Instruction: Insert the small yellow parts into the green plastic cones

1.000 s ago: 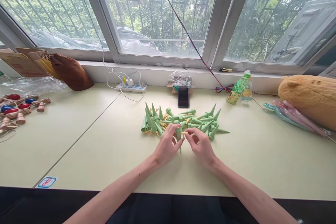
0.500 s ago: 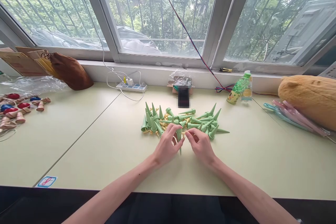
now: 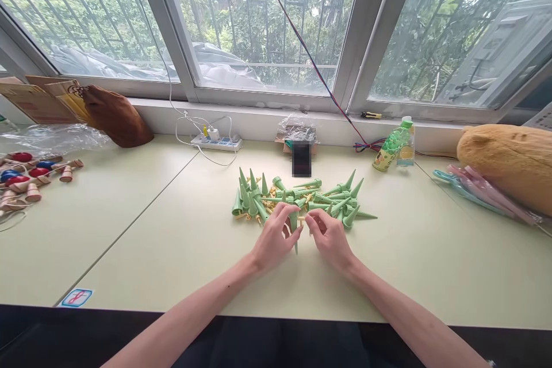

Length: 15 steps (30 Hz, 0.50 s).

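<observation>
At bench (image 3: 172, 241) centre, left hand (image 3: 272, 241) grips one green spike (image 3: 294, 225), tip down; right hand (image 3: 332, 238) pinches a yellow peg (image 3: 302, 218) beside it. Heap (image 3: 319, 198) at 12 o'clock lies loose: most apparently undone.

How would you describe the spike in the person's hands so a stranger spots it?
On the pale table under the window lies a pile of green spikes. Just in front, the left hand holds one green spike while the right hand pinches a yellow piece beside it. Unlike the rest, it is held, tip toward the person.
</observation>
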### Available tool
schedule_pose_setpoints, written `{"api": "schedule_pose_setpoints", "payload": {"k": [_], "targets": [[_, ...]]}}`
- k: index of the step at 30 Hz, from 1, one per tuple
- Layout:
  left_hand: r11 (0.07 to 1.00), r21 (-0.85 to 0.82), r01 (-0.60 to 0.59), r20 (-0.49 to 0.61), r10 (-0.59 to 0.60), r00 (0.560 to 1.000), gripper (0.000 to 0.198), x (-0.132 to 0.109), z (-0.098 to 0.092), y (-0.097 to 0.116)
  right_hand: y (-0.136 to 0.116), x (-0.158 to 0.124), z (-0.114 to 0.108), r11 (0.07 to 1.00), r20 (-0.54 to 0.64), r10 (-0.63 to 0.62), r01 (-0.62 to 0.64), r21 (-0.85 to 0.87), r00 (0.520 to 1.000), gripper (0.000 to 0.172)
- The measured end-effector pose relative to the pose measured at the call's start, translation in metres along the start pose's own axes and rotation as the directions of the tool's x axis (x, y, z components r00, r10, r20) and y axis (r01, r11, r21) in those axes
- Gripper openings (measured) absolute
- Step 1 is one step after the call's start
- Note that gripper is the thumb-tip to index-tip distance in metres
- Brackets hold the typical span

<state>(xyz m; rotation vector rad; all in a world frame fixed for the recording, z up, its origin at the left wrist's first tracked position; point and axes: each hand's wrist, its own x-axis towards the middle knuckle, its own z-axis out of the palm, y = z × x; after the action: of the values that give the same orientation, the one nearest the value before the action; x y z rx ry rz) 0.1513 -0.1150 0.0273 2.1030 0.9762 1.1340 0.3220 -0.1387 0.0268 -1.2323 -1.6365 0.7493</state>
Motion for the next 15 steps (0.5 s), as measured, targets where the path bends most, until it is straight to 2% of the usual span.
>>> {"api": "schedule_pose_setpoints", "payload": {"k": [8,15], "targets": [[1.0,0.005,-0.005,0.006,0.005,1.0,0.03,-0.0004,-0.0002,-0.0004,0.0024,-0.0002,0.0009,1.0,0.04,-0.023,0.023,0.006,0.999,0.022],[1.0,0.001,-0.002,0.022,0.002,1.0,0.03,-0.0008,-0.0002,0.0011,0.0042,-0.0001,0.0012,1.0,0.022,-0.014,0.014,-0.015,1.0,0.028]]}}
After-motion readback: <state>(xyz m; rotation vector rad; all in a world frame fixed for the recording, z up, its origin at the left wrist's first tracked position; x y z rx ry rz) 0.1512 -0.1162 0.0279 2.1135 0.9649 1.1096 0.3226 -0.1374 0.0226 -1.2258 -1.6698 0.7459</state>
